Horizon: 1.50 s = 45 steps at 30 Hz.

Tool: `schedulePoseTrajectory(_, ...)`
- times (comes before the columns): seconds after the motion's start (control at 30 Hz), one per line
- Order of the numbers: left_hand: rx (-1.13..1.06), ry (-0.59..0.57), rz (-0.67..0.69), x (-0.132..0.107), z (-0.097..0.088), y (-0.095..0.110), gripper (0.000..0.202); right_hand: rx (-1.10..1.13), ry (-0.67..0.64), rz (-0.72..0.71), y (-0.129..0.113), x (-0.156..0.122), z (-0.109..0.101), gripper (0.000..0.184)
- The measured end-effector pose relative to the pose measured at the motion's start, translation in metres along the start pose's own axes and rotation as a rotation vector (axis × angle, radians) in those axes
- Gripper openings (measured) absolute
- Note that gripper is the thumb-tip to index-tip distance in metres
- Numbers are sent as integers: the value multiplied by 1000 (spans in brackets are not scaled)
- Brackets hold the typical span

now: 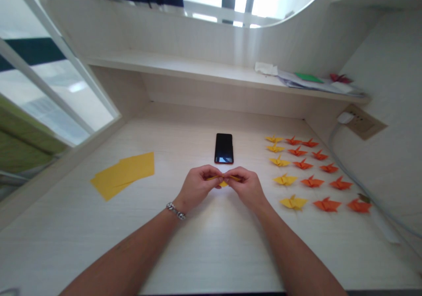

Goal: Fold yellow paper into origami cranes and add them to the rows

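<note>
A small folded yellow paper crane [224,184] is pinched between both hands above the middle of the desk, mostly hidden by the fingers. My left hand [199,184], with a metal bracelet at the wrist, is closed on its left side. My right hand [245,184] is closed on its right side, and the fingertips of both hands meet at the centre. Just beyond the hands lies a dark phone [224,148]. Several yellow sheets [127,173] overlap on the desk to the left.
Yellow paper cranes [285,180] stand in a column at the right, beside two columns of orange cranes [312,182]. A cable [349,173] runs down the right wall from a socket [364,122]. Papers [316,84] lie on the shelf [198,70] above the desk's back.
</note>
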<state>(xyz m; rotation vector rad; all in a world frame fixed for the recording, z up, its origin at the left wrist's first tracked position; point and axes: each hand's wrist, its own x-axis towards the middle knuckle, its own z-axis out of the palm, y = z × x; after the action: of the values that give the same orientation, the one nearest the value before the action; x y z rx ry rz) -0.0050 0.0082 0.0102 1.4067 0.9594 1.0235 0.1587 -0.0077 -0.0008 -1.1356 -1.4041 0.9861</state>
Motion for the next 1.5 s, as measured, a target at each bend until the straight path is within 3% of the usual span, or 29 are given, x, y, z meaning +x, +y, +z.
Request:
schedulePoseTrajectory(0.33, 12, -24, -34, 0, -2, 1, 11, 9, -78, 114, -1, 1, -2, 14)
schedulePoseTrajectory(0.57, -180, -78, -151, 3, -3, 4, 16, 245, -6, 282, -2, 2, 0, 14)
schedulePoseTrajectory(0.8, -39, -68, -60, 2, -3, 0, 14, 251, -11, 311, -1, 0, 4, 16)
schedulePoseTrajectory(0.97, -75, -32, -79, 2, -1, 4, 10, 367, 53, 375, -5, 0, 7, 15)
schedulePoseTrajectory(1.13, -95, -46, -92, 2, -1, 4, 9, 410, -19, 388, -6, 0, 3, 16)
schedulePoseTrajectory(1.3, -75, -54, -71, 1, -1, 3, 8, 361, 13, 357, -4, -1, 2, 16)
schedulePoseTrajectory(1.5, 6, -48, -35, 2, -3, 2, 9, 402, -40, 394, -6, -1, 0, 23)
